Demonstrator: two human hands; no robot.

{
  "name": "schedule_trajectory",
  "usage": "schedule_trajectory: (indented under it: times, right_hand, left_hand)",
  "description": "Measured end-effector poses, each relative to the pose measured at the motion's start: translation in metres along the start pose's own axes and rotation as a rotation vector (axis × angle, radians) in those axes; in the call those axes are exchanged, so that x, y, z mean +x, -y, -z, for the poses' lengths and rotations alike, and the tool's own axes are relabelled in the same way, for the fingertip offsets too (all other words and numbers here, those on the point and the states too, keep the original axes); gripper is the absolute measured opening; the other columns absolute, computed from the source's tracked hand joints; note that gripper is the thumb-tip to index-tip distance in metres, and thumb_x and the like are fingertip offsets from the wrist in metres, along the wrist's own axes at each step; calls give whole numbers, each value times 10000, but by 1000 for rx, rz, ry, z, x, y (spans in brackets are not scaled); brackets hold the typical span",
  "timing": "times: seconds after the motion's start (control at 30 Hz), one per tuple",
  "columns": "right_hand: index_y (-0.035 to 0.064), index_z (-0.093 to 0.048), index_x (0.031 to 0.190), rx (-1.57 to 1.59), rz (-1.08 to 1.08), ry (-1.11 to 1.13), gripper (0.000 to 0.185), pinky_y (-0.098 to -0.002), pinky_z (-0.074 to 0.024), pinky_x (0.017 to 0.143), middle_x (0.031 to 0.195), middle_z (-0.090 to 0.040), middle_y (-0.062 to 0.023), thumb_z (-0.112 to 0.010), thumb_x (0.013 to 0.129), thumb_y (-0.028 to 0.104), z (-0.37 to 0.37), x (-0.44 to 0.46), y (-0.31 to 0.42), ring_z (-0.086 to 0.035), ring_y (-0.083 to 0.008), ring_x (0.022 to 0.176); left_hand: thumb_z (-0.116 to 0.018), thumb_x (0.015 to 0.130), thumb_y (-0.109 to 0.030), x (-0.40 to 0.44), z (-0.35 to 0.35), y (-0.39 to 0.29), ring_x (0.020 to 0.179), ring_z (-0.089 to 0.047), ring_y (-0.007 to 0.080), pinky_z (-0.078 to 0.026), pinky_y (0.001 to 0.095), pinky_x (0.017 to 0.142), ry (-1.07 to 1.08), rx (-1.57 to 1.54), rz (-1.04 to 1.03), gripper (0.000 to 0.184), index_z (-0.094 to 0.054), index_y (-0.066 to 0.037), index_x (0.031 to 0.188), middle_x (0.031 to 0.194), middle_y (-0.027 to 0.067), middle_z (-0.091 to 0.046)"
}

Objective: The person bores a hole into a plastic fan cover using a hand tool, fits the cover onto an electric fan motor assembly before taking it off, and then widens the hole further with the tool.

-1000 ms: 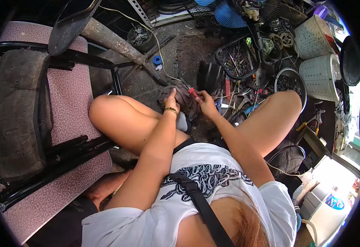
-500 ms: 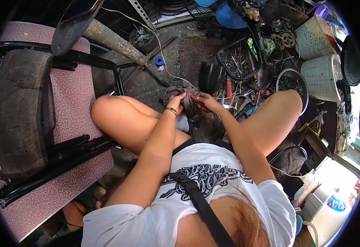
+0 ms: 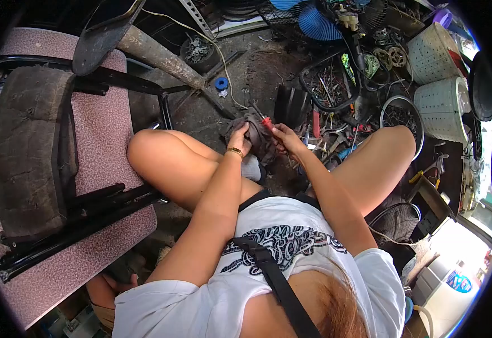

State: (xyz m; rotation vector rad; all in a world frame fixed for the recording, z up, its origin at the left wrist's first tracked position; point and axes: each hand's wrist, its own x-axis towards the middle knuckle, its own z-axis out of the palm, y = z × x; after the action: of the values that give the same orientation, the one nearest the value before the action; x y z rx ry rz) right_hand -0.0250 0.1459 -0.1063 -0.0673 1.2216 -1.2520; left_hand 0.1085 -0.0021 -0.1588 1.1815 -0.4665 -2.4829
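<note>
My right hand (image 3: 285, 138) is closed round a red-handled tool (image 3: 266, 123). A thin metal shaft sticks out of its handle, pointing up and left, away from me; whether it is a screwdriver or a soldering iron I cannot tell. Close beside it, my left hand (image 3: 240, 139), with a gold-coloured band on the wrist, grips a crumpled grey-brown rag (image 3: 263, 141). The rag bunches between the two hands, over the floor between my knees. A pale cord (image 3: 229, 79) runs from the upper left down to the rag, where its end is hidden.
Left stands a pink speckled surface (image 3: 105, 121) bearing a dark curved pad (image 3: 29, 152) and black tubes. Scattered tools and scrap (image 3: 327, 90) lie ahead right, near blue fan blades (image 3: 319, 25) and white perforated baskets (image 3: 440, 107). Another person's hand (image 3: 132, 281) shows lower left.
The red-handled tool has turned from lying against the rag to pointing up and away, its metal shaft now visible. My right hand has shifted slightly; my left hand keeps hold of the rag.
</note>
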Motion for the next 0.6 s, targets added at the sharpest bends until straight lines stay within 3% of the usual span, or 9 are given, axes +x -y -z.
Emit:
schedule_trajectory:
  times: [0.07, 0.33, 0.4, 0.43, 0.5, 0.53, 0.6]
  right_hand:
    - [139, -509, 1032, -69, 1, -25, 192, -227, -298, 410, 702, -534, 2, -460, 1017, 324, 0, 5, -5, -419, -82, 462]
    - [127, -594, 1002, -344, 38, 7, 214, -239, -326, 448, 677, -549, 17, -482, 1008, 308, 14, 27, -18, -463, -73, 523]
    - [85, -609, 1033, -463, 220, -37, 217, -304, -422, 544, 728, -621, -68, -531, 978, 279, 19, 39, -31, -578, -178, 616]
    - [85, -609, 1033, -462, 221, -40, 217, -304, -422, 544, 728, -621, -68, -531, 978, 279, 16, 36, -30, -578, -178, 616]
    - [43, -598, 1084, -934, 539, -329, 258, -402, -474, 694, 836, -664, -194, -585, 929, 249, 1, 23, -33, -652, -340, 797]
    - [32, -574, 1091, -992, 491, -394, 290, -486, -486, 746, 904, -654, -262, -607, 894, 242, -9, 9, -24, -633, -438, 893]
    - [42, -567, 1092, -1076, 445, -430, 284, -501, -489, 730, 897, -660, -255, -603, 897, 244, -23, -5, -13, -636, -440, 875]
  left_hand:
    - [-538, 970, -175, -7, -8, -5, 1111, -610, 263, -472, 426, 990, 113, 61, 49, 274, -582, -43, 1206, 1193, 115, -636]
    - [-622, 918, -123, -20, -23, -9, 1059, -621, 248, -505, 409, 930, 81, 263, 71, 309, -552, -48, 1210, 1133, 87, -636]
    - [-651, 889, -92, -12, -21, -2, 1014, -628, 251, -525, 409, 878, -6, 324, -17, 333, -547, -42, 1202, 1098, 88, -631]
    - [-651, 889, -92, -1, -17, 6, 1014, -628, 251, -525, 409, 878, -4, 325, -15, 333, -547, -42, 1202, 1098, 88, -631]
    - [-659, 876, -69, 16, -9, 21, 1001, -631, 258, -533, 416, 847, -198, 217, -168, 336, -554, -48, 1194, 1106, 105, -625]
    - [-668, 873, -72, 10, -17, 16, 994, -633, 263, -533, 419, 831, -220, 237, -129, 388, -522, -49, 1232, 1119, 117, -618]
    - [-668, 877, -84, 8, -20, 13, 998, -633, 265, -533, 419, 831, -241, 252, -99, 426, -495, -49, 1264, 1130, 120, -615]
